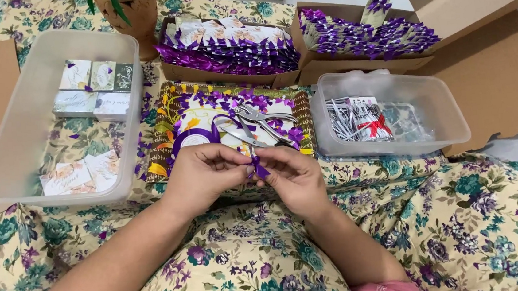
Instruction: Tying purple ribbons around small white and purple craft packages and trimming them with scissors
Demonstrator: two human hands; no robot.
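Hidden: the fingertips of both hands crowd together, so most of the purple ribbon piece [258, 166] is covered; only a small knot-like bit and two short tails show between them. Whether a card is held with it cannot be made out.
Cut off: the plant pot [131, 14] beyond the hands runs out of the top edge; both forearms leave the frame at the bottom.
Left hand [202, 171]: fingers bent and drawn together, thumb and forefinger pinched on the ribbon piece from its left side.
Right hand [292, 173]: fingers curled, tips pinched on the same ribbon piece from its right side.
Ribbon piece: right between the two sets of fingertips, touching both, its tails hanging just below them.
Just beyond the fingertips: a patterned tray [166, 134] strewn with purple scraps, holding metal scissors [257, 124] and a ribbon roll [194, 138].
Left of the fingers: a clear tub [8, 165] with small printed cards [91, 88].
Right of the fingers: a second clear tub [448, 118]; its contents, pale strips and a red bit, are hard to read through the wall.
Far beyond: two cardboard boxes [327, 69] packed with purple-ribboned cards.
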